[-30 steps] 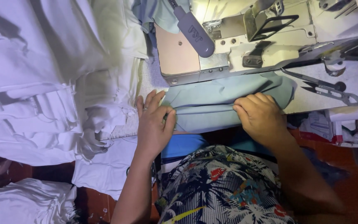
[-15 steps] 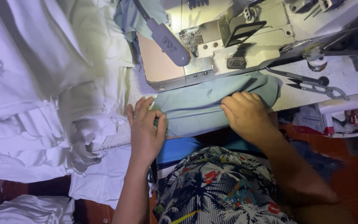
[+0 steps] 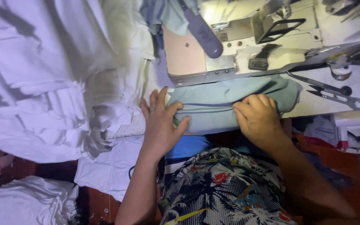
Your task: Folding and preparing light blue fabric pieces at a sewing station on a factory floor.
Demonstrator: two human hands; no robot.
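I see my left hand spread flat and my right hand curled, fingertips down, both pinning the folded teal fabric on the desk's front edge before the sewing machine, keeping its fold aligned.

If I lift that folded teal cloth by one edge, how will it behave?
The teal cloth looks thin and creased where the left hand and right hand press it, so it is probably floppy and would likely unfold. It seems light. One end lies under the sewing machine, so it may snag.
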